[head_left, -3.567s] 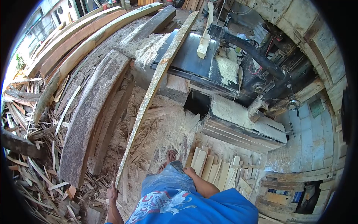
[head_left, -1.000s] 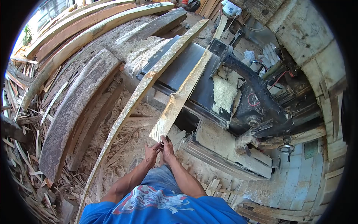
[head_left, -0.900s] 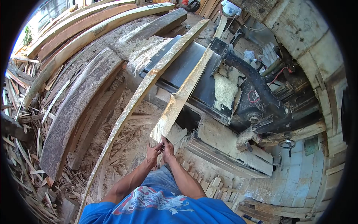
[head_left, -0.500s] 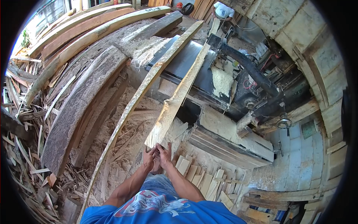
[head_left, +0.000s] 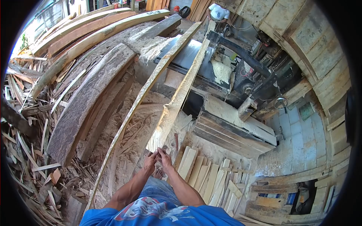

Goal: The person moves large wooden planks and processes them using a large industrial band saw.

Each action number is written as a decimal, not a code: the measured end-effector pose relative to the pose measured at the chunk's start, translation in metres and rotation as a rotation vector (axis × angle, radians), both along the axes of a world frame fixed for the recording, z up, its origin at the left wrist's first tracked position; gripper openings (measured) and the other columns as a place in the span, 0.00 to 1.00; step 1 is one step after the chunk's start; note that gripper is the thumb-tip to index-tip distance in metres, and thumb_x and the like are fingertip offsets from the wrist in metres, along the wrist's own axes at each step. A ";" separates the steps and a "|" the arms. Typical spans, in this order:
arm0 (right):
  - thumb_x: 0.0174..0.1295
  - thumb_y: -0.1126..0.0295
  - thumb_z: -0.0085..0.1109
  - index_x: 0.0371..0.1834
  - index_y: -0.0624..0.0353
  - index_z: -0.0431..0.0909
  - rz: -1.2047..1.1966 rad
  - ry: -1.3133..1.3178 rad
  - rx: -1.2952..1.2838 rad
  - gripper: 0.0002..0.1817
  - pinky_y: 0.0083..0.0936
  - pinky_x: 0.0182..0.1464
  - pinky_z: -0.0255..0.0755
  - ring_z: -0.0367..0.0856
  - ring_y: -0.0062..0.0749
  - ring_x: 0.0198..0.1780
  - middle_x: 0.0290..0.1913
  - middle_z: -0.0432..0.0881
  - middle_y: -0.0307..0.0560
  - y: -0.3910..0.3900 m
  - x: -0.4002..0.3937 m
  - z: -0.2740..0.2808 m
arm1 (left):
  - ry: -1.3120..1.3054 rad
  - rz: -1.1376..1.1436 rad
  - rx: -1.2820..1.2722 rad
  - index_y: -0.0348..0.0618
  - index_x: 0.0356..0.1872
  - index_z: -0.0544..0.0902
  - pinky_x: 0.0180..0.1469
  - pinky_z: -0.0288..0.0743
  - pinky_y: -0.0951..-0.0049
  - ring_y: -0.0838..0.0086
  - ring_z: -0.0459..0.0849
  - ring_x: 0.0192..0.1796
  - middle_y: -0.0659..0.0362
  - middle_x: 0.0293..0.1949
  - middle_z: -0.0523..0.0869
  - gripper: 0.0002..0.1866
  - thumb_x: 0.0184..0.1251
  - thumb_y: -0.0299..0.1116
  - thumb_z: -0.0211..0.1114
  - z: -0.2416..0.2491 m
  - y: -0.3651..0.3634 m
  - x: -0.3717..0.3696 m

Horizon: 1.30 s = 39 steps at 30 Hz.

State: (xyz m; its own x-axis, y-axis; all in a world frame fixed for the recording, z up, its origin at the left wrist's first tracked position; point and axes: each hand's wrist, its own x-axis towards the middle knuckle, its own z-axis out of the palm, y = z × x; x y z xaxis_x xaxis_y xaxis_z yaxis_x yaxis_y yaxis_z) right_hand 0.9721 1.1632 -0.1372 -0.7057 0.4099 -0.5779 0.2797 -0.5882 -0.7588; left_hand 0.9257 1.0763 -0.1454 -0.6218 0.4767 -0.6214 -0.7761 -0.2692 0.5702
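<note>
A long, pale, rough-edged plank (head_left: 170, 109) slopes from my body up to the black sawing machine (head_left: 245, 56), its far end close to the machine's upright parts. My left hand (head_left: 150, 159) grips the left side of its near end, fingers curled at the edge. Beside it, my right hand (head_left: 164, 158) pinches the right corner, thumb near the left hand's. The fingers beneath the wood are hidden. A narrow, bark-edged strip (head_left: 139, 98) runs to the left of the plank, across the metal machine table (head_left: 190, 49), touched by neither hand.
Heavy timber slabs (head_left: 88, 100) and scrap wood (head_left: 28, 150) lie at left. A stacked timber block (head_left: 226, 130) stands right of the plank. Cut boards (head_left: 200, 173) lie on the floor near my right arm. Another person (head_left: 218, 13) stands beyond the machine.
My view has shifted, so the machine and timber block sit higher in the picture. More floor boards and a bare foot show. Both hands stay on the plank's near end.
</note>
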 end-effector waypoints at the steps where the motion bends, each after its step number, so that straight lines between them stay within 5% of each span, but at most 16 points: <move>1: 0.58 0.49 0.58 0.55 0.63 0.72 -0.002 0.000 -0.001 0.31 0.26 0.57 0.61 0.72 0.31 0.54 0.51 0.77 0.46 -0.012 0.009 -0.001 | -0.005 0.028 0.022 0.41 0.46 0.72 0.43 0.69 0.77 0.75 0.77 0.42 0.60 0.37 0.80 0.19 0.59 0.39 0.67 -0.001 -0.010 0.008; 5: 0.58 0.47 0.56 0.57 0.61 0.71 0.034 -0.050 0.015 0.32 0.27 0.62 0.57 0.67 0.35 0.60 0.59 0.71 0.50 -0.053 0.037 0.008 | -0.081 0.080 0.017 0.40 0.47 0.72 0.44 0.69 0.76 0.74 0.77 0.43 0.60 0.39 0.79 0.19 0.60 0.39 0.65 0.010 -0.053 0.039; 7: 0.58 0.46 0.55 0.59 0.61 0.70 0.036 -0.012 0.022 0.33 0.29 0.61 0.59 0.67 0.35 0.60 0.59 0.71 0.49 -0.078 0.052 -0.001 | -0.029 -0.028 0.037 0.40 0.56 0.62 0.55 0.68 0.68 0.68 0.72 0.58 0.53 0.53 0.75 0.25 0.64 0.40 0.61 0.012 -0.081 0.053; 17: 0.56 0.40 0.54 0.61 0.59 0.65 0.041 0.050 -0.074 0.38 0.34 0.59 0.62 0.67 0.37 0.59 0.59 0.70 0.48 -0.197 0.137 -0.032 | 0.020 0.003 0.056 0.41 0.48 0.70 0.50 0.72 0.71 0.70 0.78 0.47 0.56 0.44 0.78 0.16 0.64 0.35 0.61 0.006 -0.196 0.138; 19: 0.53 0.40 0.58 0.48 0.54 0.73 0.030 0.037 -0.092 0.31 0.27 0.48 0.69 0.74 0.26 0.46 0.42 0.76 0.37 -0.222 0.154 -0.010 | -0.020 0.026 -0.015 0.41 0.44 0.71 0.45 0.74 0.73 0.73 0.79 0.43 0.57 0.41 0.79 0.13 0.64 0.34 0.61 -0.006 -0.216 0.151; 23: 0.51 0.38 0.59 0.44 0.50 0.74 0.009 -0.091 -0.141 0.29 0.21 0.39 0.65 0.70 0.20 0.35 0.36 0.75 0.33 -0.269 0.184 0.002 | 0.009 0.023 0.049 0.39 0.44 0.71 0.43 0.74 0.76 0.73 0.79 0.42 0.57 0.39 0.79 0.12 0.64 0.33 0.61 -0.003 -0.261 0.183; 26: 0.51 0.35 0.55 0.56 0.58 0.71 -0.010 -0.070 -0.072 0.39 0.30 0.50 0.65 0.71 0.30 0.49 0.50 0.74 0.44 -0.306 0.208 -0.004 | 0.015 0.027 0.058 0.39 0.45 0.71 0.43 0.74 0.75 0.72 0.80 0.42 0.56 0.40 0.80 0.13 0.64 0.33 0.60 -0.004 -0.295 0.207; 35: 0.53 0.40 0.58 0.49 0.58 0.74 -0.055 0.023 -0.296 0.33 0.24 0.40 0.69 0.72 0.26 0.44 0.45 0.76 0.42 -0.431 0.290 -0.012 | 0.000 0.037 0.054 0.37 0.45 0.71 0.44 0.75 0.75 0.70 0.80 0.45 0.53 0.42 0.80 0.13 0.65 0.32 0.59 -0.006 -0.419 0.289; 39: 0.54 0.40 0.58 0.57 0.60 0.70 -0.076 -0.040 -0.195 0.37 0.24 0.47 0.68 0.73 0.29 0.50 0.52 0.75 0.46 -0.477 0.324 -0.013 | 0.002 -0.019 0.118 0.38 0.45 0.70 0.46 0.75 0.75 0.69 0.80 0.46 0.52 0.44 0.79 0.12 0.65 0.32 0.58 -0.006 -0.466 0.324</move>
State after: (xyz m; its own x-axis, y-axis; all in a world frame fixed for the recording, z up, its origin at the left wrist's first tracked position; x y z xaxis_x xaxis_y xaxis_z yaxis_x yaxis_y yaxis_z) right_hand 1.2965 0.6861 -0.1500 -0.6523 0.3388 -0.6780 0.2566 -0.7430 -0.6181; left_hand 1.2497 0.6099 -0.1514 -0.6129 0.5579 -0.5596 -0.7809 -0.3195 0.5368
